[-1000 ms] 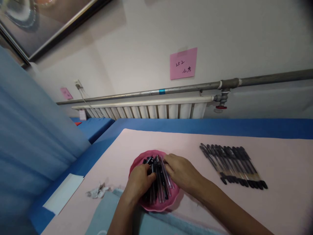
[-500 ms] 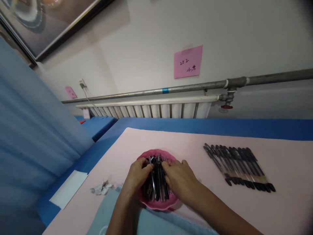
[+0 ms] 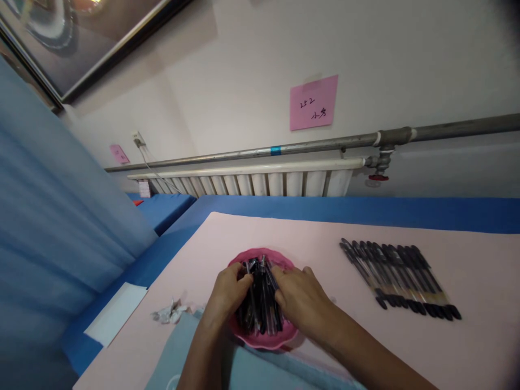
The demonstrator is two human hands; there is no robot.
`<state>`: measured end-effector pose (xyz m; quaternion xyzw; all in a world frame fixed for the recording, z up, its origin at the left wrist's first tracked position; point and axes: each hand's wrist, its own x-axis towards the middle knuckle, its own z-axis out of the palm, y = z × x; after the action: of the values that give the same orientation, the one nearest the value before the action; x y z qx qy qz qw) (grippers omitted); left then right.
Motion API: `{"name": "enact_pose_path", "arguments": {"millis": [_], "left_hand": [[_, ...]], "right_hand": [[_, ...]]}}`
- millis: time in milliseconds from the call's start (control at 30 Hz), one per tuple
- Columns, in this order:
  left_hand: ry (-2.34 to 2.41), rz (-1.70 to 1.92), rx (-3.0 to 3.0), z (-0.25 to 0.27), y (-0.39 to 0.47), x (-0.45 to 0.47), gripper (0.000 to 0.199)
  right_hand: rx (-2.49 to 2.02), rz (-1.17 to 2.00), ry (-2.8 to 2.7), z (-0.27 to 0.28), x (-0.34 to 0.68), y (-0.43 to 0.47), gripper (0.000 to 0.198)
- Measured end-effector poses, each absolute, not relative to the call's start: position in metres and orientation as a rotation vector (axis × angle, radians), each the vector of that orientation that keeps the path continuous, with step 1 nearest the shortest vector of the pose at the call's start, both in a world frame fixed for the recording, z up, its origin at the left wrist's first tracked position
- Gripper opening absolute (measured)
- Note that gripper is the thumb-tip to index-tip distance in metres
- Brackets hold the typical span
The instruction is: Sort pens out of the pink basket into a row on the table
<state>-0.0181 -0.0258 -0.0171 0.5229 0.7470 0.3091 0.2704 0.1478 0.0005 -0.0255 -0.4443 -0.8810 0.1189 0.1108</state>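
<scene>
A pink scalloped bowl (image 3: 268,342) holds many black and clear pens (image 3: 264,303), lying lengthwise in a loose heap. At the bowl's left side, my left hand (image 3: 229,292) reaches in, with thumb and fingers closed about a pen in the heap. My right hand (image 3: 303,295) is over the right rim, its fingers closed on a dark pen (image 3: 271,277) that slants up from the others. The fingertips of both hands are partly hidden among the pens. To the right, a row of capped pens (image 3: 400,276) lies side by side on the pink cloth.
Pink cloth (image 3: 317,238) covers the blue bed (image 3: 365,208). Crumpled white tissue (image 3: 173,312) and a white sheet (image 3: 116,314) lie to the left. Light blue fabric (image 3: 284,371) is at the front. A blue curtain (image 3: 52,227) hangs left; a radiator (image 3: 260,184) runs behind.
My right fingers have shifted slightly, and a dark pen beside them now leans at more of a slant. My left hand has stayed almost in place.
</scene>
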Motion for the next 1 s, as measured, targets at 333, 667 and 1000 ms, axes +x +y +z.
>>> {"name": "enact_pose_path", "arguments": {"millis": [333,667,1000], "left_hand": [[2.11,0.634,1.733,-0.015,-0.027,0.003,0.015],[2.19,0.586,1.727,-0.021,-0.027,0.007,0.008],[1.937,0.823,1.546,-0.023,-0.024,-0.002,0.012]], "right_hand": [[-1.383,0.358,-2.609,-0.017,0.147,0.0,0.017],[-1.248,0.293,-2.494,-0.007,0.151,0.004,0.018],[-1.325,0.406,-2.454,-0.001,0.156,0.01,0.02]]}}
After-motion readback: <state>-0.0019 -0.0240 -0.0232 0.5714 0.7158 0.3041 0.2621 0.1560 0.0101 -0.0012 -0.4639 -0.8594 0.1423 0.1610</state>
